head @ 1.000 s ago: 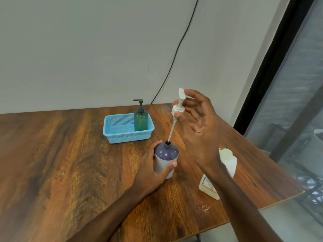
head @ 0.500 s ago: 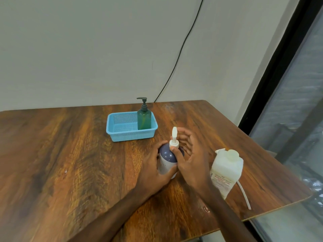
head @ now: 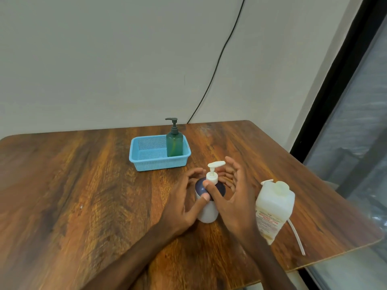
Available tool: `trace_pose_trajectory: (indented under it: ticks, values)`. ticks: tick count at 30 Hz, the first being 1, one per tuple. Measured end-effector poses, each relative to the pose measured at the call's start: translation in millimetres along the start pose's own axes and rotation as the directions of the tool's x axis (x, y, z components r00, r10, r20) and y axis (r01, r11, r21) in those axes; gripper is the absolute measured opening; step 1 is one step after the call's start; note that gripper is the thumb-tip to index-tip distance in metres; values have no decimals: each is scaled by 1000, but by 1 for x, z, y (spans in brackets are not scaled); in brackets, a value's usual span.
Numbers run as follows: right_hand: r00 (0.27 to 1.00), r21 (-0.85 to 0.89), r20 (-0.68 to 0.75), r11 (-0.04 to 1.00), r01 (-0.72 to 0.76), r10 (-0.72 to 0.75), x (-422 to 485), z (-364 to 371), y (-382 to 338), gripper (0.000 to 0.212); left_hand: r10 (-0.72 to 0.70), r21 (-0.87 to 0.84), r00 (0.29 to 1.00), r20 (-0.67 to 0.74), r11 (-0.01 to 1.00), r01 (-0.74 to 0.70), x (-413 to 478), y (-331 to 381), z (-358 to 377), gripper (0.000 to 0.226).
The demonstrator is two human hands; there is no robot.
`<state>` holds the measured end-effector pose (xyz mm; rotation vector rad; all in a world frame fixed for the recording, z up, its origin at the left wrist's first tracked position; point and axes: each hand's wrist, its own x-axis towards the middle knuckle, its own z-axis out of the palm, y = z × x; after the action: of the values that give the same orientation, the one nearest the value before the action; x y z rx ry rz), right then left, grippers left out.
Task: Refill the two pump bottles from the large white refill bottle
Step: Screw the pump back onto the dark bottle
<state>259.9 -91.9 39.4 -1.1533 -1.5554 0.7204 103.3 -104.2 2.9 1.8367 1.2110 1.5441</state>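
A purple-topped pump bottle (head: 209, 210) stands upright on the wooden table (head: 83, 195), its white pump head (head: 212, 174) seated in the neck. My left hand (head: 184, 204) wraps the bottle's left side, thumb on its shoulder. My right hand (head: 232, 197) is at the pump collar, thumb on its front and fingers curved behind it. The large white refill bottle (head: 272, 208) stands just right of my right hand, its cap on. A green pump bottle (head: 174, 145) stands upright in the right end of a blue basket (head: 146, 162).
A thin white tube (head: 296, 237) lies on the table right of the refill bottle, near the right edge. A black cable (head: 217, 63) runs down the wall behind the table. A dark window frame (head: 335, 80) borders the right side.
My right hand lowered the pump and its tube from above into the purple bottle and seated it. The pump spout now points right. The left hand stayed on the bottle.
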Motion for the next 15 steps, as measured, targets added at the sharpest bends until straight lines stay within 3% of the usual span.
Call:
trace_pose_trajectory:
  ticks: [3, 9, 15]
  values:
    - [998, -56, 55, 998, -36, 39, -10, -1, 8, 75, -22, -7, 999, -42, 1000, 22, 6, 4, -6, 48]
    - [986, -111, 147, 992, -65, 81, -12, -4, 19, 64, 26, 241, 999, -37, 970, -17, 26, 25, -1, 33]
    - [983, -94, 171, 994, -50, 65, -11, -7, 24, 75, 25, 236, 991, -135, 972, 8, 36, 34, -1, 36]
